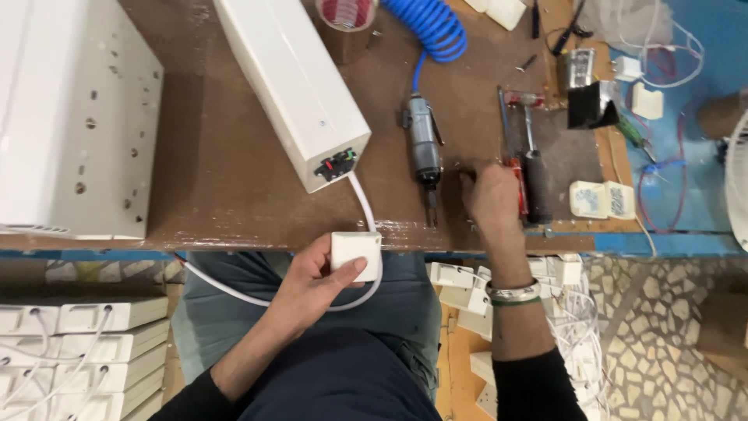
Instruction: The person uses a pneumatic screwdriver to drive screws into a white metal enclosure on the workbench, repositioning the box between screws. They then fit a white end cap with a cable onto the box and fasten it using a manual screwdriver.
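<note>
- Nearest the camera, the left hand [312, 284] is closing around a small white square box [356, 254], thumb lying across its lower edge and fingers wrapping behind it; the box is being held just off the near edge of the brown worktable [226, 164], above the person's lap.
- A white cable [257, 295] is looping under that hand and running up to the end face of a long white housing [292, 82] lying on the table; the box appears already wired to it, and its cover is looking closed. Whether it is fastened cannot be told.
- The right hand [489, 199] is reaching onto the table, palm down, fingers curling loosely against the surface; its fingertips are hidden, so whether it is pinching a small part cannot be told. It is resting just beside a red-and-black hand tool [530, 168].
- Between the hands, a pneumatic screwdriver [425, 148] on a blue coiled hose [432, 27] is lying untouched, suggesting fastening is still to come.
- At lower left, white units [62, 351] of similar kind are sitting stacked.
</note>
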